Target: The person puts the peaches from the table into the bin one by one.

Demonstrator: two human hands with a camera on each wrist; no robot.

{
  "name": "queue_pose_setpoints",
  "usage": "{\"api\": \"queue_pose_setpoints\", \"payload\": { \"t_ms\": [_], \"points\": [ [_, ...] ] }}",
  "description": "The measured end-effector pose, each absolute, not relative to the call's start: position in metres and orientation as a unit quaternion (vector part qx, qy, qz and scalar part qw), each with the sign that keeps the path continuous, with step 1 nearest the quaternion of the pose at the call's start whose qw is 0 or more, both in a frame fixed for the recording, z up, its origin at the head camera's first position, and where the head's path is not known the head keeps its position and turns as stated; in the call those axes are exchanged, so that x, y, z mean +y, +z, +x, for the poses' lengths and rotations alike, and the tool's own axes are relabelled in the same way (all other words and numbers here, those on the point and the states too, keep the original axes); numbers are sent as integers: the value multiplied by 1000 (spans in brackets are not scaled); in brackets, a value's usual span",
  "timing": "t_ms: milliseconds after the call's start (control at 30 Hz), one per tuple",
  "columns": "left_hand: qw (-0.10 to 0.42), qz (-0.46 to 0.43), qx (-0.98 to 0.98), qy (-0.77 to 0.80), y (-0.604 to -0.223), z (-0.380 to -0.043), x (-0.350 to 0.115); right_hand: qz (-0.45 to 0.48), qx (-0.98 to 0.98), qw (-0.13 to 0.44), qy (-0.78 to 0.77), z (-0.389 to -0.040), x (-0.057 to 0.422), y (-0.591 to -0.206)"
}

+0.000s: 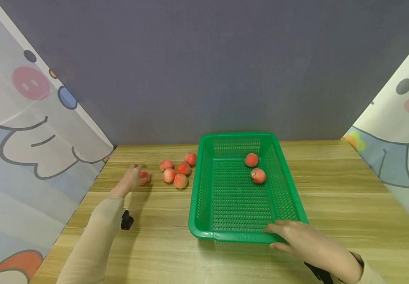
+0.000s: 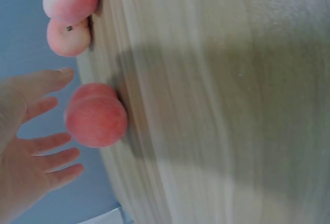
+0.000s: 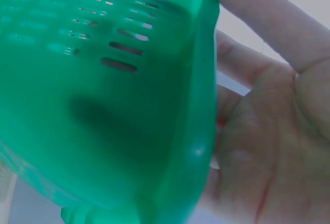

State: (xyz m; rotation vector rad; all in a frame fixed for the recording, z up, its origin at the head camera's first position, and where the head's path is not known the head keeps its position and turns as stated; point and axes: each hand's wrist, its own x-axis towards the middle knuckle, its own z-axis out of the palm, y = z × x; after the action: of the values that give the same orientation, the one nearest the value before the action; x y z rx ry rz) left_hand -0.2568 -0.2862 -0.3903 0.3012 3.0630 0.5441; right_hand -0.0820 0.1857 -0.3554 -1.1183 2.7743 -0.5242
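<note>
Standing wide beside the lone peach [image 2: 96,115] at center left of the frame, our left hand [image 1: 130,179] has its fingers apart; we cannot tell whether any fingertip touches the fruit. Our right hand [image 1: 304,240], at lower right, grips the near right corner of the green basket [image 1: 247,237], fingers over the rim.

Fault conditions, in our judgement:
- If our left fingers close off-center, the round peach may squirt out and roll toward the left edge of the table [image 1: 162,236].
- If that hand sweeps right at low height, it may scatter the five peaches [image 1: 181,169] grouped left of the basket.
- If a carried peach travels too low, it may strike the basket's left rim.
- If our right hand pulls down hard, the basket may tip and its two loose peaches [image 1: 258,176] may roll.

Clearances: the table's left edge slants from center left to lower left, along the patterned cloth [image 1: 30,146]. Behind the basket, the gray panel [image 1: 204,71] leaves us little room. Bare wood at lower center and right gives us open room.
</note>
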Motion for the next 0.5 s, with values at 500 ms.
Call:
{"api": "queue_pose_setpoints", "payload": {
  "t_ms": [500],
  "points": [
    [-20,97,980,171,-411,-260,-295,-368,911,53,-177,-82,185,-354]
  ]
}}
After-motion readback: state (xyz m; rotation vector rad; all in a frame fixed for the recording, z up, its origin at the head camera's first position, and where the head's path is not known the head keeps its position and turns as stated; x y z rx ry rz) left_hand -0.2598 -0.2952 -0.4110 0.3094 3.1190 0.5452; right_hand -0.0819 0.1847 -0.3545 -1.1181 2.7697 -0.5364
